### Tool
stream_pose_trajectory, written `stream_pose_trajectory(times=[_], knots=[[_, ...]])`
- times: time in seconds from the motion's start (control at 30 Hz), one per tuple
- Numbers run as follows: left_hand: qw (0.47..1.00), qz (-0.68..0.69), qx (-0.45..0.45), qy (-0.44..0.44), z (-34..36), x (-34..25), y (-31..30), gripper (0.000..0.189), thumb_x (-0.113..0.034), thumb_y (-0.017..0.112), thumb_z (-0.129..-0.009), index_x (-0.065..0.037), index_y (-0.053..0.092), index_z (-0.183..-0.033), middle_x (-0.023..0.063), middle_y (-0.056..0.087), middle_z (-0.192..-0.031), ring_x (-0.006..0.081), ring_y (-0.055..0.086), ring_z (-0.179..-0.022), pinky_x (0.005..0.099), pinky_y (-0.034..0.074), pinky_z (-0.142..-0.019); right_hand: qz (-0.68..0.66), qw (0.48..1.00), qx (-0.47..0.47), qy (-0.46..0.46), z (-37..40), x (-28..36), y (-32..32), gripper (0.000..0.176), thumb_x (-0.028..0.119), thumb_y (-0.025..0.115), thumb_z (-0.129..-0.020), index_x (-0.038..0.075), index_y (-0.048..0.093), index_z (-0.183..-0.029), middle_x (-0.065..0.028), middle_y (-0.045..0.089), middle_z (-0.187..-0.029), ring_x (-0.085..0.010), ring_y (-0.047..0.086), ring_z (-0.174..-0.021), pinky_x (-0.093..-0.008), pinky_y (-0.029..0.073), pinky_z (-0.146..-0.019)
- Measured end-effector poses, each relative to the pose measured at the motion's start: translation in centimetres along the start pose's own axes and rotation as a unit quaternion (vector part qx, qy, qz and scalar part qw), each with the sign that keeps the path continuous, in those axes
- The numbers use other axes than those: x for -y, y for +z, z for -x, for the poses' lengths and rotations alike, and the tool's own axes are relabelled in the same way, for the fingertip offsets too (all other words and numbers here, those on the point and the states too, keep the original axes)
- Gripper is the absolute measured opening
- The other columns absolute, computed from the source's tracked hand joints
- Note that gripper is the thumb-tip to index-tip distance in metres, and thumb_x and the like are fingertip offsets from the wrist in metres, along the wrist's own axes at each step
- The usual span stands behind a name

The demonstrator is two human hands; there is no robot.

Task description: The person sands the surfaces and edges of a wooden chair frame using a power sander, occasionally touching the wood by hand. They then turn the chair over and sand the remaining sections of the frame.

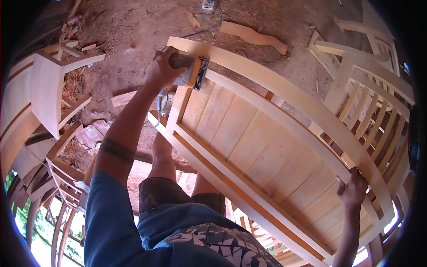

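My left hand [161,70] is shut on a grey and orange electric sander [190,71], which presses on the upper end of an unfinished wooden bench [249,133]. The bench lies tilted in front of me, with its slatted panel facing up. My right hand [353,189] grips the bench's long curved rail [307,104] near its lower right end. The sander's cable [159,104] hangs down below my left wrist. My legs and blue shirt fill the bottom of the view.
Bare wooden chair frames [44,89] are stacked at the left. Another slatted chair [369,84] stands at the right. A curved wooden piece [253,34] and a power strip [208,4] with a cord lie on the dirt floor, among scraps.
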State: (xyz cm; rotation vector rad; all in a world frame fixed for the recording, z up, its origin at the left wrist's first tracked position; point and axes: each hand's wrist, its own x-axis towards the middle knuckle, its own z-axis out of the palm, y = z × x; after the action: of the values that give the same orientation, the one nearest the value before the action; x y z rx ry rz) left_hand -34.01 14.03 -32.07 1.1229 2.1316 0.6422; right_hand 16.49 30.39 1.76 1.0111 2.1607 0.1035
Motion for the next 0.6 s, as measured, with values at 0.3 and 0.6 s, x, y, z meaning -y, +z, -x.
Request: stream_pose_trajectory(times=[0.3, 0.6], knots=[[0.996, 0.067, 0.048, -0.018, -1.9, 4.9, 0.2, 0.051, -0.024, 0.082, -0.064, -0.008, 0.063, -0.108, 0.0203, 0.065, -0.100, 0.0349, 0.067, -0.089, 0.0434, 0.055, -0.081, -0.005, 1.000, -0.003, -0.006, 0.2, -0.5, 0.4, 0.043, 0.036, 0.070, -0.085, 0.000, 0.052, -0.100, -0.0192, 0.060, -0.081, -0.0412, 0.063, -0.076, -0.0512, 0.048, -0.068], [0.996, 0.026, 0.080, 0.018, 0.7, -5.4, -0.5, 0.048, -0.023, 0.080, -0.066, -0.009, 0.063, -0.108, 0.0185, 0.060, -0.103, 0.0348, 0.065, -0.094, 0.0407, 0.054, -0.085, -0.006, 1.000, -0.018, -0.019, 0.1, -0.2, 0.0, 0.044, 0.037, 0.071, -0.085, 0.001, 0.052, -0.100, -0.0196, 0.059, -0.079, -0.0415, 0.063, -0.073, -0.0504, 0.049, -0.065]])
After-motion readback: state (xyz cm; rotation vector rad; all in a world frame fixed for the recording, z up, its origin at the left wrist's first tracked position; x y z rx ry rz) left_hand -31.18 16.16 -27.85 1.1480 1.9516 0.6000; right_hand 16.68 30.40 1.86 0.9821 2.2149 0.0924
